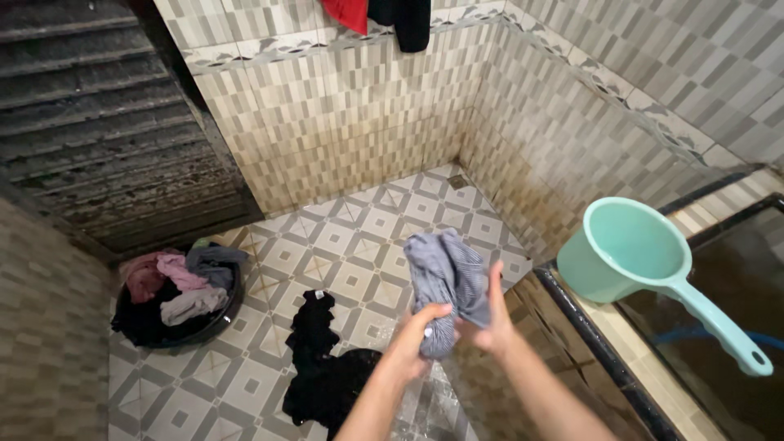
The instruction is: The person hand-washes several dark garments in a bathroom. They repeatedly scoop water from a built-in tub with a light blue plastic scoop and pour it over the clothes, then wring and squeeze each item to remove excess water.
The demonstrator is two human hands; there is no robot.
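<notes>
Both my hands grip a grey-blue striped cloth (446, 276), bunched up and held above the tiled floor. My left hand (416, 331) clasps its lower end. My right hand (488, 318) holds it from the right side, fingers pressed against the fabric. Water glistens on the floor tiles just below the hands. A wet black garment (323, 366) lies spread on the floor to the left of my arms.
A dark basin (219, 316) with pink, grey and dark clothes sits at the left by the wall. A mint-green dipper (645, 260) rests on the ledge of a water tank (604, 347) at the right. Red and black clothes (382, 15) hang at the top.
</notes>
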